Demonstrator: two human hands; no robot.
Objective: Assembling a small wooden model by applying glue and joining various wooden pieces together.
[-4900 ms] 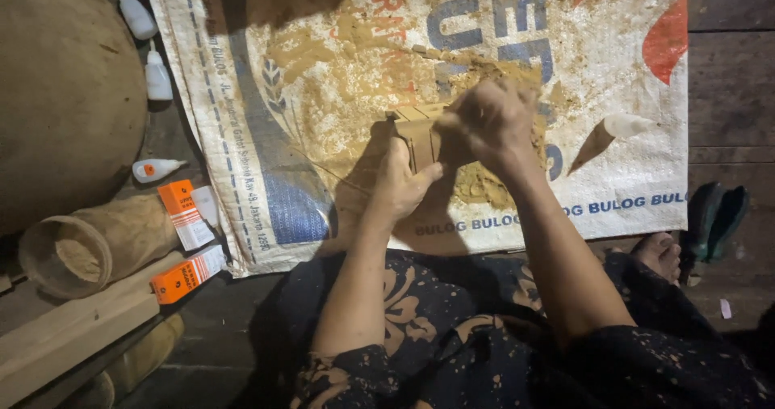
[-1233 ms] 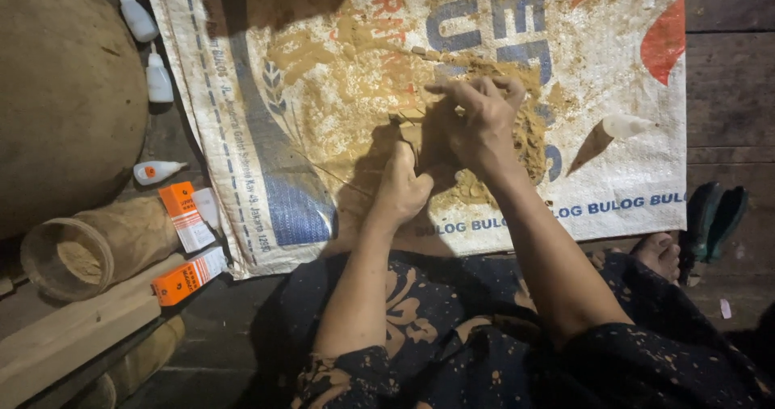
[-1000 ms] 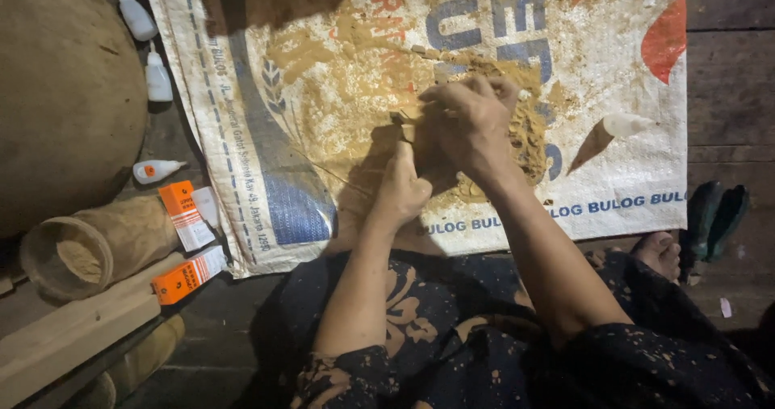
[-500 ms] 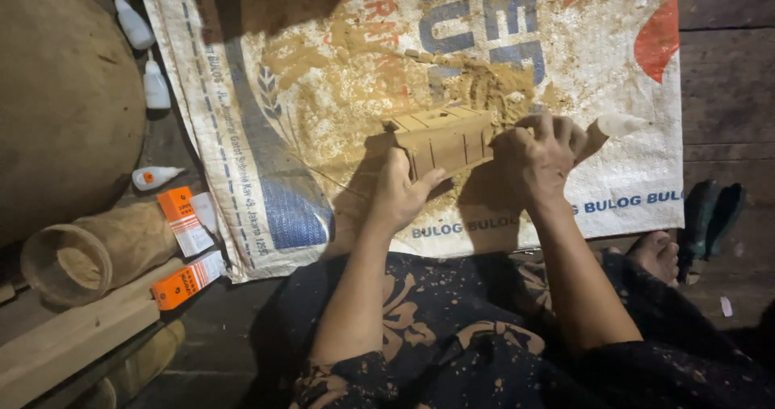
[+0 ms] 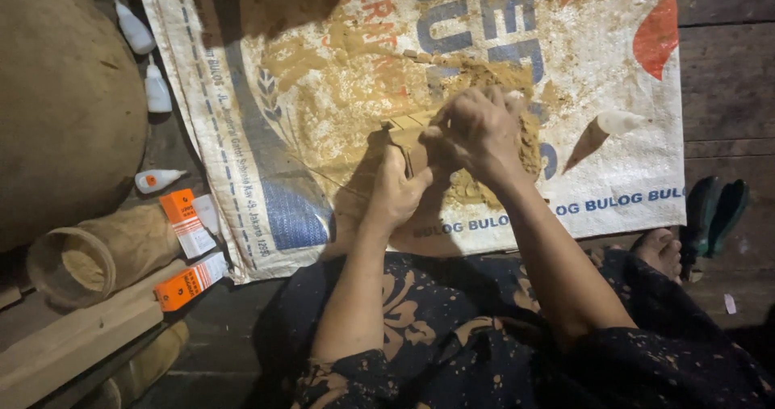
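A big round brown pot point(image 5: 64, 102) with a rough, dusty skin fills the far left. A woven plastic sack point(image 5: 339, 78) lies flat on the dark wooden floor point(image 5: 726, 78), white with blue and red print, smeared all over with tan dust. A plank point(image 5: 73, 344) lies near left, and beside it a hollow brown tube point(image 5: 97, 255) rests on its side. In the middle of the sack sits a heap of sawdust point(image 5: 517, 110), crumbly and soft. The small wooden block point(image 5: 408, 138) is over the sack, just left of the heap, held between both hands. The left hand point(image 5: 395, 191) curls round its near end. The right hand point(image 5: 476, 130) has its fingers bent down tight over the far end, pressing on it. I judge the block is part coated with dust, and more rubbing is left to do. Two orange boxes point(image 5: 186, 251) lie by the sack's left edge. Small white squeeze bottles point(image 5: 157, 90) lie along the left, and one more point(image 5: 617, 122) lies on the sack to the right.
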